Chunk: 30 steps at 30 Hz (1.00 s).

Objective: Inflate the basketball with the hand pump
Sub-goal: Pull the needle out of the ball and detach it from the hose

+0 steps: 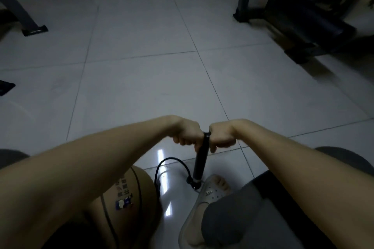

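Head view: pumping is judged under way, the pump (200, 159) gripped by curled left hand (187, 134) and right hand (221, 137); an upstroke is called for.

Bare forearms (101, 157), grey leg garment (253, 218), pale perforated clog (210, 194)

The pump (200, 164) stands in the lower middle of the frame. The ball (129, 198) lies lower left of it, a foot (212, 190) just right, on the floor (141, 56).

The left forearm (97, 163) and right forearm (293, 155) stretch forward and converge, the left grip (189, 135) and right grip (221, 138) fisted side by side, fingers curled round the pump handle (206, 134).
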Each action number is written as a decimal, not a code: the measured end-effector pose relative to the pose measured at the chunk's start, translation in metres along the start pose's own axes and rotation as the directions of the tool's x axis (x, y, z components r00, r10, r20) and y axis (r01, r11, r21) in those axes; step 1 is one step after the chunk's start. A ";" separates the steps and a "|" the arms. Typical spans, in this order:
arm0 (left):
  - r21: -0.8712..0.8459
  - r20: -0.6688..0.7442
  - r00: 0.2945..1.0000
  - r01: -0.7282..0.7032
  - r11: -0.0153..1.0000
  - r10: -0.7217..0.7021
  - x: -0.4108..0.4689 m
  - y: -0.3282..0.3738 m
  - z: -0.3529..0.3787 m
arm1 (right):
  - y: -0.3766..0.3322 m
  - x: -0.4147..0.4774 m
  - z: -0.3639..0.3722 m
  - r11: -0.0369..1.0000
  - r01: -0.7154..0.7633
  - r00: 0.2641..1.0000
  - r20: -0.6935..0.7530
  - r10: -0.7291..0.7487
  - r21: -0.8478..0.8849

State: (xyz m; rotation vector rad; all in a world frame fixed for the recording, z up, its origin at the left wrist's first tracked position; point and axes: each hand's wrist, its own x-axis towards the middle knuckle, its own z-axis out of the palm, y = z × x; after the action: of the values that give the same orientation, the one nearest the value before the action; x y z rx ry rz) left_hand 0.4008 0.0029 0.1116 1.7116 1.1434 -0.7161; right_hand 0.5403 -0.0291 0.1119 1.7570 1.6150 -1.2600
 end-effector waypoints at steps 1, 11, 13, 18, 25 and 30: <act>-0.015 0.012 1.000 -0.005 1.000 0.005 -0.007 0.000 -0.003 | -0.003 -0.007 -0.003 1.000 0.000 1.000 -0.003 0.000 0.006; -0.104 -0.096 0.979 -0.192 0.976 0.182 -0.071 -0.030 0.001 | -0.046 -0.058 -0.004 0.943 -0.027 0.998 -0.062 0.007 -0.332; -0.157 -0.125 0.970 -0.227 0.961 0.209 -0.079 -0.042 0.009 | -0.055 -0.064 0.002 0.931 -0.013 0.997 -0.081 -0.018 -0.366; -0.221 -0.359 0.909 -0.303 0.927 0.212 -0.094 -0.074 0.028 | -0.094 -0.071 0.024 0.907 0.090 0.978 -0.137 -0.159 -0.411; -0.050 -0.389 0.905 0.169 0.984 -0.175 -0.120 -0.183 0.052 | -0.161 -0.023 0.092 0.877 0.290 0.924 -0.126 -0.361 -0.384; -0.116 -0.269 0.924 0.251 0.961 -0.274 -0.121 -0.241 0.090 | -0.197 0.013 0.145 0.877 0.324 0.939 0.013 -0.342 -0.356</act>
State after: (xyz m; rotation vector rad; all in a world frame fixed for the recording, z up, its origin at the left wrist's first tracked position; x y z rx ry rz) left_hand 0.1339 -0.0915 0.0864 1.6453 1.6029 -0.5880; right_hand 0.3069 -0.0963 0.0797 1.3361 2.0920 -0.9842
